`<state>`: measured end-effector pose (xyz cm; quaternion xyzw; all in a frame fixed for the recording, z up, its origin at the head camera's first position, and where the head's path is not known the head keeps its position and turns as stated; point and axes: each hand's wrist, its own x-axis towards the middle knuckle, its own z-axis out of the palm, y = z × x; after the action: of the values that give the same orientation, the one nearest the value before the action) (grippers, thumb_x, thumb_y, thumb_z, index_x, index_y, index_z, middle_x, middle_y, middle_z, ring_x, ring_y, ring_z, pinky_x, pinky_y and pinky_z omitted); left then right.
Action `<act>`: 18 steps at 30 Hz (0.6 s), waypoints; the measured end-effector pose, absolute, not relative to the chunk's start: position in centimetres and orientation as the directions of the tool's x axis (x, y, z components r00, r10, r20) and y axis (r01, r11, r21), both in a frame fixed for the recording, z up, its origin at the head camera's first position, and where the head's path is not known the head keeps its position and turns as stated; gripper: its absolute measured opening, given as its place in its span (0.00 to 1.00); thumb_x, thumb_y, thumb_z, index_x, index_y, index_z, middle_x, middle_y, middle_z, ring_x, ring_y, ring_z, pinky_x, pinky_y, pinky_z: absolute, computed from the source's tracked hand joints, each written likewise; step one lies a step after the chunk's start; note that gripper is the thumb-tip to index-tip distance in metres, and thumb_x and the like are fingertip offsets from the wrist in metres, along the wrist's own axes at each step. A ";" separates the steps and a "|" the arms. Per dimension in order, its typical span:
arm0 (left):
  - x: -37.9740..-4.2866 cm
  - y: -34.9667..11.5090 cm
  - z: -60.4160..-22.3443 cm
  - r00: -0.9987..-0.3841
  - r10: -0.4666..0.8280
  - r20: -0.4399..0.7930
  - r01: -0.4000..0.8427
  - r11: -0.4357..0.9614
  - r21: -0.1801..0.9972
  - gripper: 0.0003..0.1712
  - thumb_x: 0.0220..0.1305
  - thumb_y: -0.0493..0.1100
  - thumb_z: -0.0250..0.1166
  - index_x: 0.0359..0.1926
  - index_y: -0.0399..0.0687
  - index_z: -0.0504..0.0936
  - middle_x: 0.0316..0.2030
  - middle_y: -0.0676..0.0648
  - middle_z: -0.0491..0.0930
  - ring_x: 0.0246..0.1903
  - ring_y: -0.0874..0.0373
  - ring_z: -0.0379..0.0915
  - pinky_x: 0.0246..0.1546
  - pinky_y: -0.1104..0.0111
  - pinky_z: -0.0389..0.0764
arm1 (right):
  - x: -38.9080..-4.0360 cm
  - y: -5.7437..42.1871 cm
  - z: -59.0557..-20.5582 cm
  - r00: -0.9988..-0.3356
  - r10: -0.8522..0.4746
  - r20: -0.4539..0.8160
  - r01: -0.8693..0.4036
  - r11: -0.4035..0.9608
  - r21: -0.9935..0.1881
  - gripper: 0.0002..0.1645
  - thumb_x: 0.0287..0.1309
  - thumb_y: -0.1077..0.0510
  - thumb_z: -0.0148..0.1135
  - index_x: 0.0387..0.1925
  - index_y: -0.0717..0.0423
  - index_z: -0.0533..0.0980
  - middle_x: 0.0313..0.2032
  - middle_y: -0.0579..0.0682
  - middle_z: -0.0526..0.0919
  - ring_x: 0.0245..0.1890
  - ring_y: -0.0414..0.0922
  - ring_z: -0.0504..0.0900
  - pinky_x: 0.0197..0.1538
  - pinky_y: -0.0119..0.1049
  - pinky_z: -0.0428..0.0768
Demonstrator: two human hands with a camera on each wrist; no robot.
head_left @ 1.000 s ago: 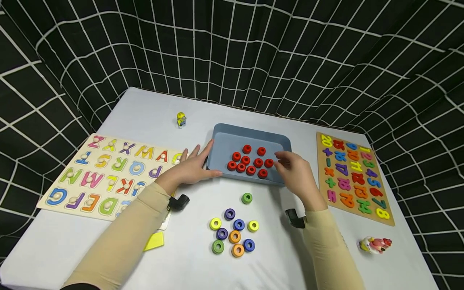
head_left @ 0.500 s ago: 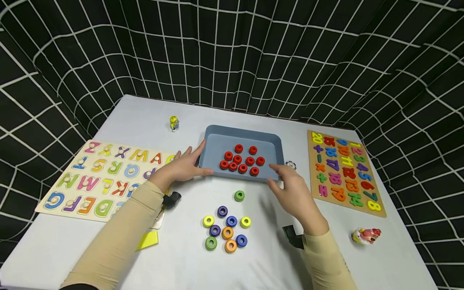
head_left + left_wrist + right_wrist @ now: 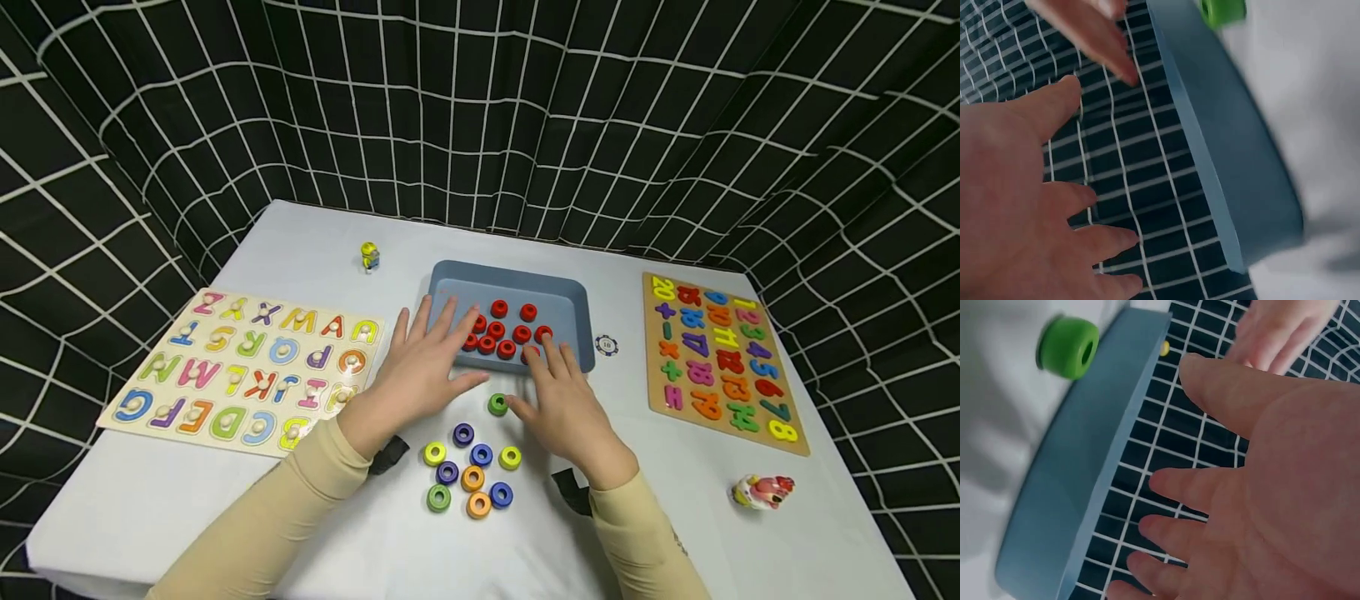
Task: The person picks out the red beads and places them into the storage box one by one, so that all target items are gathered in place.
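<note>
A shallow blue-grey tray [image 3: 491, 283] holds several small red rings [image 3: 499, 309] with centre holes. My left hand [image 3: 416, 375] is over its front left part, fingers spread, covering that corner. My right hand [image 3: 568, 408] spreads its fingers over the front right edge and partly hides a red ring. Both wrist views show the palms and fingers apart from the tray wall, with nothing held. A single green ring [image 3: 497, 405] lies between the hands, close to my right thumb. Nearer the front sits a cluster of yellow, purple, blue, orange and green rings [image 3: 472, 477].
A letter board [image 3: 247, 367] is on the left, a number board [image 3: 723, 362] on the right. A poker chip [image 3: 607, 345] lies right of the tray. Two small figures, one yellow [image 3: 370, 257] and one pink [image 3: 763, 492], stand behind and front right. Dark gridded cloth surrounds the table.
My left hand has left the tray's left edge and moved right over its front. My right hand has moved left from the tray's right end, fingers now spread. The head view has shifted slightly.
</note>
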<state>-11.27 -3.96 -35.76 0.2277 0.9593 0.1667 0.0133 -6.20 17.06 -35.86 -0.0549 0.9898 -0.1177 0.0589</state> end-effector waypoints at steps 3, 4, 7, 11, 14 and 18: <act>-10.0 -3.4 -36.1 -0.885 0.457 0.091 0.464 0.851 0.246 0.52 0.59 0.73 0.56 0.76 0.63 0.46 0.76 0.43 0.46 0.75 0.37 0.29 0.72 0.38 0.37 | -6.1 16.8 -36.0 -0.987 -0.130 -0.093 -0.106 0.968 -0.228 0.48 0.60 0.37 0.59 0.73 0.55 0.55 0.76 0.58 0.45 0.75 0.62 0.44 0.73 0.61 0.54; -9.7 -3.3 -36.3 -0.883 0.457 0.102 0.469 0.855 0.223 0.52 0.58 0.74 0.56 0.76 0.63 0.46 0.76 0.43 0.46 0.75 0.37 0.29 0.72 0.38 0.37 | -6.1 16.8 -36.1 -0.988 -0.130 -0.088 -0.108 0.968 -0.225 0.49 0.60 0.37 0.59 0.74 0.55 0.54 0.76 0.58 0.45 0.75 0.62 0.44 0.73 0.61 0.53; -9.3 -3.4 -36.9 -0.883 0.456 0.113 0.470 0.863 0.186 0.55 0.55 0.76 0.57 0.76 0.64 0.46 0.76 0.43 0.44 0.75 0.37 0.29 0.71 0.36 0.37 | -6.1 16.9 -36.0 -0.989 -0.129 -0.078 -0.110 0.971 -0.215 0.51 0.59 0.34 0.59 0.74 0.54 0.52 0.76 0.57 0.45 0.75 0.63 0.43 0.72 0.63 0.52; -8.9 -3.7 -37.6 -0.884 0.455 0.111 0.468 0.869 0.161 0.57 0.52 0.78 0.57 0.76 0.64 0.47 0.76 0.41 0.45 0.75 0.34 0.32 0.70 0.35 0.39 | -6.1 17.1 -35.9 -0.991 -0.111 -0.069 -0.095 0.974 -0.206 0.56 0.56 0.30 0.59 0.75 0.52 0.50 0.76 0.57 0.44 0.75 0.64 0.41 0.71 0.66 0.51; -8.6 -3.8 -37.7 -0.886 0.453 0.102 0.464 0.873 0.149 0.57 0.52 0.79 0.56 0.76 0.63 0.48 0.76 0.41 0.45 0.74 0.34 0.34 0.70 0.35 0.39 | -6.0 17.4 -35.7 -0.993 -0.099 -0.069 -0.083 0.975 -0.208 0.57 0.55 0.29 0.59 0.75 0.53 0.50 0.76 0.58 0.44 0.75 0.65 0.40 0.72 0.65 0.49; -8.6 -3.7 -37.9 -0.888 0.451 0.092 0.460 0.877 0.140 0.56 0.52 0.79 0.55 0.76 0.62 0.49 0.76 0.41 0.46 0.74 0.33 0.36 0.71 0.36 0.40 | -5.9 17.6 -35.7 -0.993 -0.094 -0.067 -0.078 0.975 -0.207 0.57 0.55 0.29 0.59 0.75 0.54 0.50 0.76 0.59 0.44 0.75 0.65 0.41 0.72 0.64 0.48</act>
<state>-8.56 -3.72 -37.86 0.2352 0.9683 0.0790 -0.0284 -5.90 17.63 -35.66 -0.0435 0.9930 -0.1026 0.0384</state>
